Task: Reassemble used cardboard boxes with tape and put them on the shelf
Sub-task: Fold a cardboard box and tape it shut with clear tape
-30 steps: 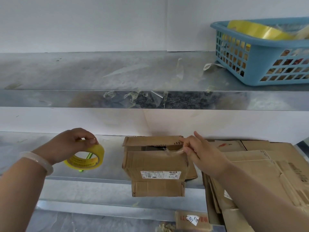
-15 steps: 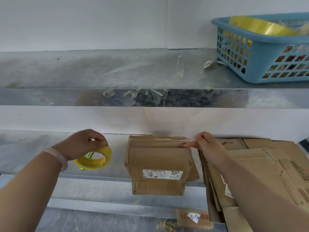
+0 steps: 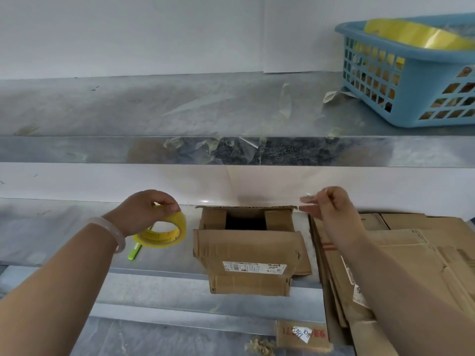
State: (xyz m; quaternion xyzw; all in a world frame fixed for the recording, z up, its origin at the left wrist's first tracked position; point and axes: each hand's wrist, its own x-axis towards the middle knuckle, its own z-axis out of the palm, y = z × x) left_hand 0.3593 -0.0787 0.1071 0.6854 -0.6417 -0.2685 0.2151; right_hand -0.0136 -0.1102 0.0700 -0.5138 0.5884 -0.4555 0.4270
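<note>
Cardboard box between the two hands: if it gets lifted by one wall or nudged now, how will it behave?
Probably light: nothing shows inside the dark open top of the cardboard box. Likely floppy, since its flaps stand loose and creased, so the walls may skew. It might tip forward if nudged, as its front part hangs past the shelf edge.

Yellow tape roll (image 3: 162, 233), brown cardboard box (image 3: 246, 249), blue lattice basket (image 3: 408, 80), lime-green pen (image 3: 135, 250), grey metal shelf (image 3: 77, 109).
</note>
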